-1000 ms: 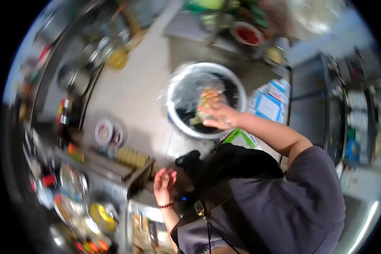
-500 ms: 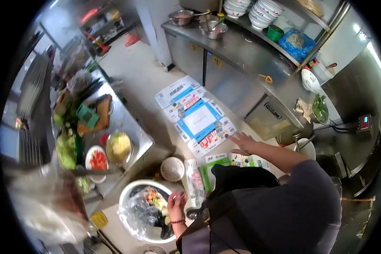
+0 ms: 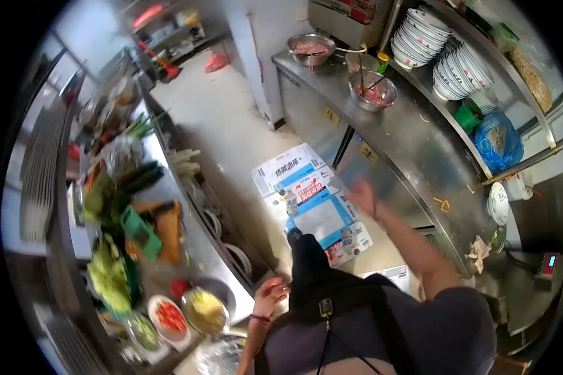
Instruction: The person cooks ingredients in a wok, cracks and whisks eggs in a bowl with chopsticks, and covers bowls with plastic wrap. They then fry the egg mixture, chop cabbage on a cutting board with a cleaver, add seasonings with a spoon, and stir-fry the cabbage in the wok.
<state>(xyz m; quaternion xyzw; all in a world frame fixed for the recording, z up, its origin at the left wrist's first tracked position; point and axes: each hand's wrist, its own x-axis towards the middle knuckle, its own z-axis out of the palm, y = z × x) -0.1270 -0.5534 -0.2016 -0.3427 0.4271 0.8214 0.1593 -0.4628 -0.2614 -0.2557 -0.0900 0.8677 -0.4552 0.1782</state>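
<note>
My left hand (image 3: pixel 270 296), with a dark bracelet at its wrist, hangs beside my body near the corner of the left counter. Its fingers are loosely curled and apart, with nothing in them. My right hand (image 3: pixel 361 196) reaches out above the floor by the cabinet doors, somewhat blurred. Its fingers look stretched out and hold nothing that I can see. Beneath it lies flattened printed cardboard (image 3: pixel 319 217), white, blue and red, and one of my feet (image 3: pixel 295 235) is on it.
The left counter carries a steel bowl of yellow food (image 3: pixel 205 310), a dish of chopped red pieces (image 3: pixel 171 316), a green grater (image 3: pixel 141 232) and leafy vegetables (image 3: pixel 109 278). Along the right counter are meat bowls (image 3: pixel 373 94) and stacked bowls (image 3: pixel 460 74). A floor aisle (image 3: pixel 213 119) runs ahead.
My body has moved forward, onto the cardboard. The white tub has slid mostly out of view below, and the right counter's bowls appear closer. Both hands have stayed without anything in them.
</note>
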